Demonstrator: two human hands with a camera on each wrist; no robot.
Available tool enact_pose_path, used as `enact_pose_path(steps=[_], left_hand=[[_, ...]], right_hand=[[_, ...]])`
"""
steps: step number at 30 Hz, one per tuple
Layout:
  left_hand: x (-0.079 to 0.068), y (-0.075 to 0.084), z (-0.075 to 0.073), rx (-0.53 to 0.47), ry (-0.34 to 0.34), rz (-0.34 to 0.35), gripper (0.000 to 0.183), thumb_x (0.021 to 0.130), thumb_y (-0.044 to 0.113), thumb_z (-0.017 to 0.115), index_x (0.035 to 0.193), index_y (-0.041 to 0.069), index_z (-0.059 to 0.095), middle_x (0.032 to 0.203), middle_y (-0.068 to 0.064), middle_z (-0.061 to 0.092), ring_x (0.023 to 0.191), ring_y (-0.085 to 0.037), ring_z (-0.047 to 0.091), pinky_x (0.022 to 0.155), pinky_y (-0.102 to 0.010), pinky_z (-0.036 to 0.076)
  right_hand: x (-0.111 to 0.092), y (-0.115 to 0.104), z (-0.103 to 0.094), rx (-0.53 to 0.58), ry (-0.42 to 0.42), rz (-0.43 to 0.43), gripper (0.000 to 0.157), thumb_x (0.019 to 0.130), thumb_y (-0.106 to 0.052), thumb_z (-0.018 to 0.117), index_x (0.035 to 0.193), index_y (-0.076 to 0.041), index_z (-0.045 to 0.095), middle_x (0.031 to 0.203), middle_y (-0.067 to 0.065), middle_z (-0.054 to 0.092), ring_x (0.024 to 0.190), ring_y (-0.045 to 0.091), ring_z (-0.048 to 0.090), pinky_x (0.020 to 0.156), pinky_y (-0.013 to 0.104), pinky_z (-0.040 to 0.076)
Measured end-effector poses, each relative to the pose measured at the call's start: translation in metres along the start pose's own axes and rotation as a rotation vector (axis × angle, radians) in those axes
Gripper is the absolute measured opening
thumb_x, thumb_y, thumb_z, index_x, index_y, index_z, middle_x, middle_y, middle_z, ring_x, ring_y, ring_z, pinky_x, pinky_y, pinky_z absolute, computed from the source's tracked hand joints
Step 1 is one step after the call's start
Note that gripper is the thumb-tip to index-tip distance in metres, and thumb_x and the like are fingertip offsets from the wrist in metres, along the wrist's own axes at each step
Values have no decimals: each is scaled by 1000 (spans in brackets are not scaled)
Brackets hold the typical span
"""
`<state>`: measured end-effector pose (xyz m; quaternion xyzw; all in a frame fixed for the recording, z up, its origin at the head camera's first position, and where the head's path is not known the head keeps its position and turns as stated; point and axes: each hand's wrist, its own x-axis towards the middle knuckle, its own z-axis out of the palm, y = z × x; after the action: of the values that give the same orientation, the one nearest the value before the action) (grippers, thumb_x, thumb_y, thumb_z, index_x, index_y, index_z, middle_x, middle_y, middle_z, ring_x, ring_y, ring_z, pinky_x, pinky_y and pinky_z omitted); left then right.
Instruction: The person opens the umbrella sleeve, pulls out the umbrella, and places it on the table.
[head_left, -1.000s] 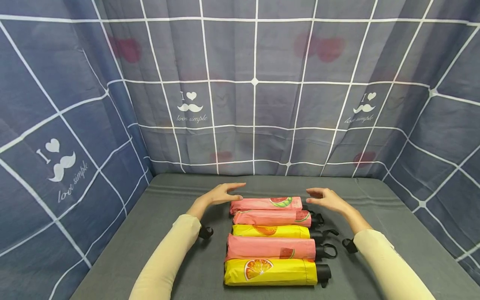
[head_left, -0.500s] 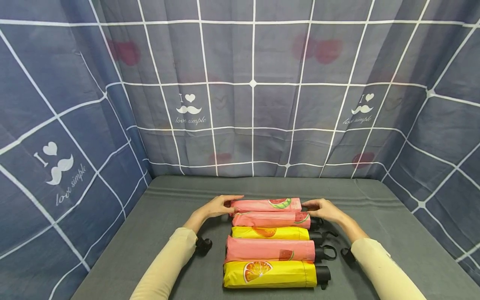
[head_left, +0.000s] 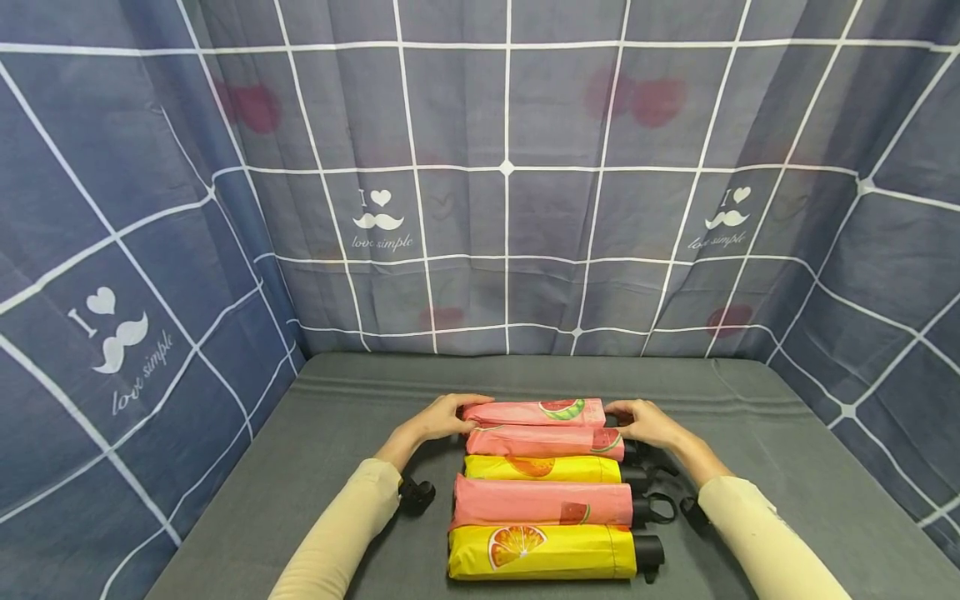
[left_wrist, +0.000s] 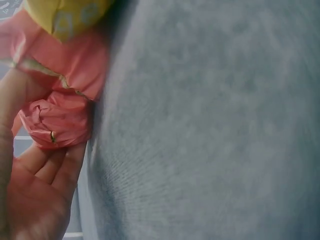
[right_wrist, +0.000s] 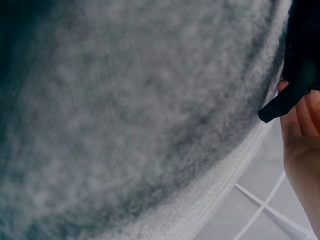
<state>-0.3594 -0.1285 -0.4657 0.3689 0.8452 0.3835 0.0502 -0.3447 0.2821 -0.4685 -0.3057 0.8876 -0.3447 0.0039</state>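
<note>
Several folded umbrellas lie side by side in a row. At the far end of the row is a pink umbrella with a watermelon print. My left hand grips its left end, thumb on the near side and fingers behind. In the left wrist view, the pink umbrella's gathered tip sits between thumb and fingers. My right hand holds the same umbrella's right end, where the hand mostly hides the black handle. A black strap hangs over the fingers in the right wrist view.
Nearer lie a second pink umbrella, a yellow umbrella, another pink umbrella and a yellow umbrella with an orange slice. Their black handles point right. A grey cloth covers the surface; checked curtains enclose it.
Both hands have come down and inward from above the far pink umbrella's ends and now grip them. The umbrellas stay in their row.
</note>
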Motion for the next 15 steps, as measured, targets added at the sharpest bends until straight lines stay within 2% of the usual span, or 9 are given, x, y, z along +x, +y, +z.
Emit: enact_pose_path(steps=[3, 6, 11, 15], left_hand=[[4, 0, 0, -10, 13, 10, 49, 83, 11, 67, 131, 11, 58, 107, -5, 62, 56, -7, 47, 52, -23, 43], [3, 1, -3, -7, 19, 3, 49, 81, 10, 68, 130, 14, 59, 103, -2, 63, 53, -6, 48, 50, -23, 44], [3, 9, -15, -7, 48, 10, 52, 77, 7, 66, 128, 14, 60, 86, 0, 62, 58, -7, 50, 52, -23, 42], [12, 21, -24, -78, 104, 57, 51, 79, 2, 66, 129, 10, 59, 94, -3, 62, 70, -10, 51, 60, -23, 43]], right_hand=[[0, 0, -3, -13, 19, 20, 39, 81, -17, 73, 113, 4, 63, 101, 13, 65, 84, 19, 58, 73, 35, 50], [0, -2, -4, 42, 21, 32, 39, 82, -12, 71, 115, 5, 61, 108, 18, 63, 90, 24, 59, 77, 36, 50], [3, -8, -7, 248, 38, 116, 45, 84, -14, 70, 122, 4, 56, 121, 23, 55, 105, 34, 54, 82, 38, 48], [2, -18, -21, 441, 119, 169, 51, 85, -16, 70, 129, 0, 51, 135, 23, 45, 125, 44, 37, 93, 52, 40]])
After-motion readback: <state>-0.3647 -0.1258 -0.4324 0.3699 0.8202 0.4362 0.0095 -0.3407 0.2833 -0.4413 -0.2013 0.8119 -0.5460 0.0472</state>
